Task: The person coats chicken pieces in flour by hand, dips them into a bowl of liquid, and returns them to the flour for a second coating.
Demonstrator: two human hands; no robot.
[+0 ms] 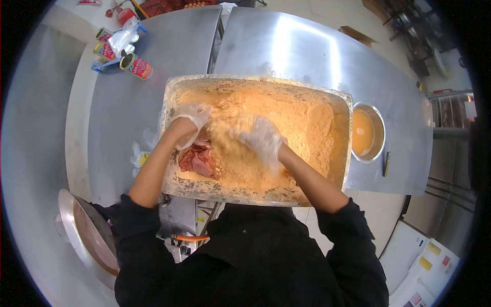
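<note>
A large metal tray (347, 148) in front of me holds orange-yellow breading flour (302, 138). Both of my hands wear clear plastic gloves. On the tray's left side my left hand (193, 118) is over the flour, just above pieces of raw red meat (199, 161). Near the middle, my right hand (262, 137) is smeared by motion. Between the two hands a loose mass of flour (227, 123) appears blurred, as if in the air. Flour and blur hide the fingertips of both hands, so I cannot make out their grip.
A metal bowl of orange liquid (363, 133) stands right of the tray, with a dark-handled utensil (387, 163) near it. Printed cans (136, 66) and a blue basket (105, 64) sit at the back left. A large metal pot (84, 230) is at lower left.
</note>
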